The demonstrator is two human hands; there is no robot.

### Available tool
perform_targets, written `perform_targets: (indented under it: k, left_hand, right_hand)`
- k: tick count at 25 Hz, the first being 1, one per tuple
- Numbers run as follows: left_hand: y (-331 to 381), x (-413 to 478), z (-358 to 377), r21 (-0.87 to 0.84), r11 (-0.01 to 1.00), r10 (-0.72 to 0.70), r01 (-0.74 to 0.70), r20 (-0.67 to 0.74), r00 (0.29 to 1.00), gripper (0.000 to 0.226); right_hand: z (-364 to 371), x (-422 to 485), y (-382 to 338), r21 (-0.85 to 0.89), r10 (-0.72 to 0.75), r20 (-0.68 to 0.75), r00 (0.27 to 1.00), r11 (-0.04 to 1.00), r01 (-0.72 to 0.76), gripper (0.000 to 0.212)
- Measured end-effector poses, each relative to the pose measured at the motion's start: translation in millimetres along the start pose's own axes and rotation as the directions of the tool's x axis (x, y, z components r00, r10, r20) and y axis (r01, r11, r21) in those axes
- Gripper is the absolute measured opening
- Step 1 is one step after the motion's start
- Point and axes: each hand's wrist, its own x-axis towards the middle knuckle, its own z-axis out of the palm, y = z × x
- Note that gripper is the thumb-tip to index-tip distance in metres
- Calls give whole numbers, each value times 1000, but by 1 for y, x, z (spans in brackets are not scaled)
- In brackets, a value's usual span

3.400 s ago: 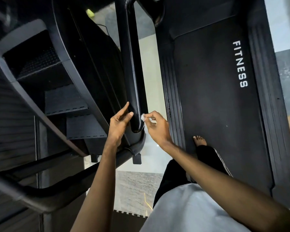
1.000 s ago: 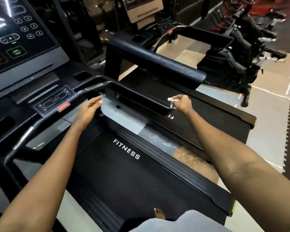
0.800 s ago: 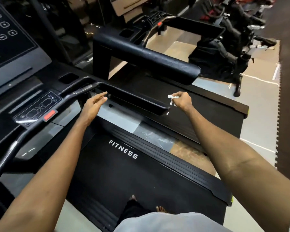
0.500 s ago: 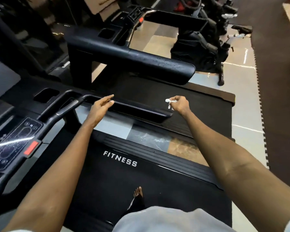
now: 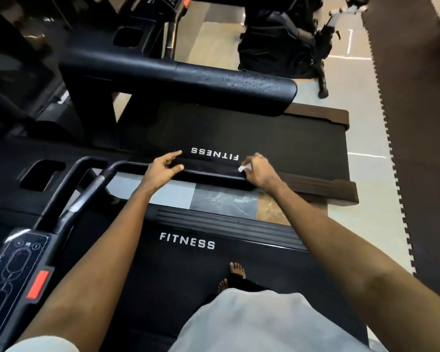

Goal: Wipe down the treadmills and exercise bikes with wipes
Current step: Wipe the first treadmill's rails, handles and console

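While the right grip (image 5: 258, 171) pinches a small crumpled white wipe (image 5: 244, 168) against the free end of the near treadmill's side handrail (image 5: 208, 175), I judge the task to be partway through one machine and far from complete overall. The left grip (image 5: 163, 168) is released: its fingers lie fairly straight across the top of the same handrail, nearer the console, and it holds nothing. The wipe sits between the right thumb and curled fingers, touching the rail's end cap. I stand barefoot on the near treadmill's belt (image 5: 163, 275). The current step is the handrail wipe-down. No streak or sheen on this rail tells me how much of its length is finished, so I cannot confirm coverage. The control panel (image 5: 18, 275) with its red button lies well apart from both grips, and nothing indicates whether it has been wiped. The neighbouring treadmill (image 5: 277, 133) stands just beside the rail. Its own handrail (image 5: 214, 82) carries fine droplets, which may mean it was wetted or cleaned, but I cannot tell which. An exercise bike (image 5: 277, 41) stands beyond it on the floor (image 5: 366, 123), with no sign of treatment visible. Outstanding work, in my estimate: the remainder of this treadmill, the neighbour, and the bikes. The wipe is small and balled, so a fresh one may be needed.
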Motion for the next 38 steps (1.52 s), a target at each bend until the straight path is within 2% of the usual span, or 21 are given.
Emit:
perform_targets:
  k: [4, 7, 11, 13, 17, 19, 20, 22, 25, 26, 29, 31, 33, 36, 37, 38]
  left_hand:
    - [-1, 22, 3, 157, 987, -38, 26, 76, 996, 49]
    - [-3, 34, 7, 211, 977, -38, -2, 185, 982, 49]
    - [-8, 56, 1, 264, 959, 18, -102, 303, 953, 53]
    - [-17, 61, -4, 288, 940, 74, -182, 350, 934, 57]
    - [-37, 71, -8, 379, 862, 180, -338, 393, 902, 60]
    - [-40, 72, -8, 392, 835, 228, -386, 392, 891, 59]
    - [-42, 74, -9, 392, 825, 249, -407, 395, 884, 58]
    - [-44, 78, -11, 379, 818, 269, -433, 412, 870, 58]
    - [-47, 81, -11, 375, 810, 279, -451, 431, 858, 59]
    - [-45, 82, -11, 377, 804, 280, -459, 441, 853, 60]
    - [-39, 87, -13, 383, 787, 271, -483, 488, 830, 62]
    - [-33, 89, -13, 391, 778, 256, -493, 518, 816, 63]
    - [-30, 89, -12, 389, 780, 247, -490, 528, 812, 64]
    - [-33, 88, -10, 366, 798, 250, -478, 521, 816, 64]
    - [-34, 88, -10, 365, 799, 252, -478, 519, 817, 64]
    - [-34, 88, -9, 369, 796, 251, -480, 519, 817, 64]
  right_hand:
    - [26, -10, -9, -1, -41, -68, 997, 999, 41, 29]
    - [36, -22, -12, -26, -81, -125, 989, 997, 78, 31]
    - [42, -29, -10, -108, 32, -211, 977, 993, -56, 37]
    - [57, -29, -31, -107, 71, -290, 954, 989, -106, 38]
    - [86, -13, -80, -144, -1, -262, 965, 989, -38, 40]
    - [78, -14, -73, -155, -41, -266, 963, 988, -1, 44]
    - [72, -16, -63, -159, -20, -302, 953, 987, -29, 42]
    - [63, -23, -41, -140, 114, -391, 913, 973, -181, 37]
    - [71, -23, -43, -8, 318, -480, 818, 930, -367, 36]
    - [77, -19, -54, 23, 326, -474, 818, 933, -359, 36]
    - [96, -15, -80, 19, 170, -433, 885, 984, -180, 27]
    - [91, -20, -71, 9, 127, -419, 899, 991, -136, 27]
    - [77, -25, -45, 44, 218, -465, 858, 974, -223, 23]
    - [64, -28, -22, 177, 440, -538, 718, 893, -415, 16]
    - [66, -23, -32, 188, 462, -536, 707, 881, -434, 18]
    - [72, -18, -49, 177, 439, -513, 737, 895, -410, 20]
